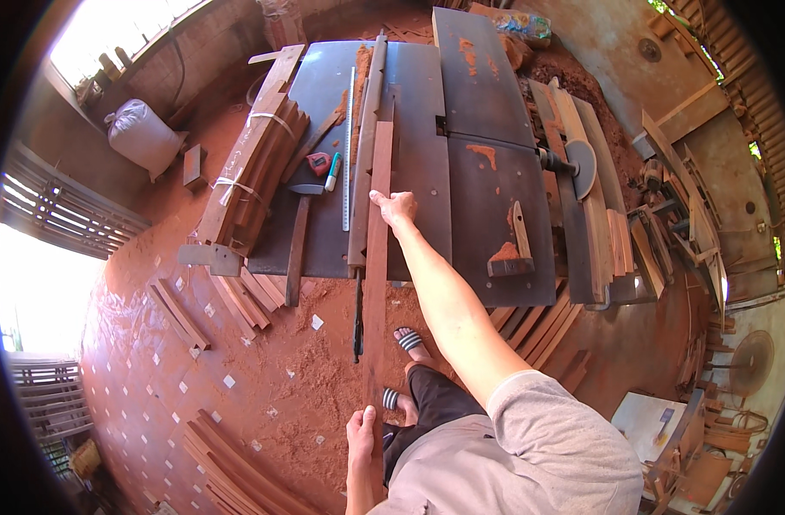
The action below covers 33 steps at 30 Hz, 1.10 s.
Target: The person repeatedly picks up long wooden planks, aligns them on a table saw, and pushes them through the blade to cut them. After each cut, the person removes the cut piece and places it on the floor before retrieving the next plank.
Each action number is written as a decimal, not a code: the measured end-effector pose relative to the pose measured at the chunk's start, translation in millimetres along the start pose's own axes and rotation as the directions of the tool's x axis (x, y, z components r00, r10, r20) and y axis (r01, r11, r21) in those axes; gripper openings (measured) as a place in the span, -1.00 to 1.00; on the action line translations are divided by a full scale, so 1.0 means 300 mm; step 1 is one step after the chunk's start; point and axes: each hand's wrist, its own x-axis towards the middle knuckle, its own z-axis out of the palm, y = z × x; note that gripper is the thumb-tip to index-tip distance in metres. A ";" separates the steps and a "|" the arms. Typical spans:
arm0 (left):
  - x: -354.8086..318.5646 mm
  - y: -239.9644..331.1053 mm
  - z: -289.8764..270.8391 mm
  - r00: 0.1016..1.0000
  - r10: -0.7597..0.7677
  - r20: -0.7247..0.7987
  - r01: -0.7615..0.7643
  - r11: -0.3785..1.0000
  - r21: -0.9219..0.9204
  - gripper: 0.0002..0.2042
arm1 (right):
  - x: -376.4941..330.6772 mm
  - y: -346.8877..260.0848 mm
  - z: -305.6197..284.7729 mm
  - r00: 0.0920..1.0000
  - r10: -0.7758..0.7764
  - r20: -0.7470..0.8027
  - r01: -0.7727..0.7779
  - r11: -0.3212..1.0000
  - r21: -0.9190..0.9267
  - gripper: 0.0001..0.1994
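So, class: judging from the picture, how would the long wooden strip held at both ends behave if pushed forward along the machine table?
The long wooden strip looks straight between the right hand and left hand, so probably stiff, with slight flex. It is thin and narrow, so likely light for its length. Lying flat on the dark metal table, it should slide rather than roll, though its unsupported near end may droop.

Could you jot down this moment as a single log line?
right hand: pressing plank on machine table | left hand: gripping plank's near end | nearby: metal ruler, tape measure
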 end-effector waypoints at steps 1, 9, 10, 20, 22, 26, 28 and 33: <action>0.002 0.003 0.001 1.000 0.001 0.000 -0.001 1.000 0.000 -0.57 | 0.008 0.004 0.000 0.999 0.016 0.031 -0.016 1.000 0.000 -0.45; 0.022 0.006 0.006 1.000 -0.014 -0.015 0.014 1.000 0.024 -0.56 | 0.046 0.006 0.003 0.993 0.049 0.110 -0.049 0.999 -0.002 -0.44; 0.022 0.003 0.003 1.000 -0.010 -0.024 0.011 1.000 0.026 -0.56 | 0.034 -0.007 0.014 0.991 0.065 0.121 -0.067 0.998 0.011 -0.45; 0.041 0.032 0.012 1.000 -0.023 -0.006 0.023 0.998 0.057 -0.55 | 0.070 -0.017 -0.004 0.982 0.115 0.148 -0.120 0.992 0.026 -0.31; 0.043 0.025 0.011 1.000 -0.021 -0.023 0.023 0.998 0.055 -0.55 | 0.047 -0.043 -0.001 0.985 0.110 0.134 -0.115 0.993 0.031 -0.30; 0.055 0.031 0.019 1.000 -0.003 -0.013 0.003 0.999 0.039 -0.55 | 0.083 -0.033 -0.002 0.982 0.125 0.139 -0.131 0.991 0.037 -0.30; 0.054 0.053 0.022 1.000 -0.013 -0.005 0.013 0.999 0.038 -0.55 | 0.103 -0.017 0.001 0.984 0.122 0.128 -0.128 0.991 0.046 -0.30; 0.056 0.068 0.022 1.000 -0.021 -0.008 0.021 1.000 0.013 -0.55 | 0.088 -0.036 0.008 0.990 0.105 0.097 -0.112 0.991 0.071 -0.28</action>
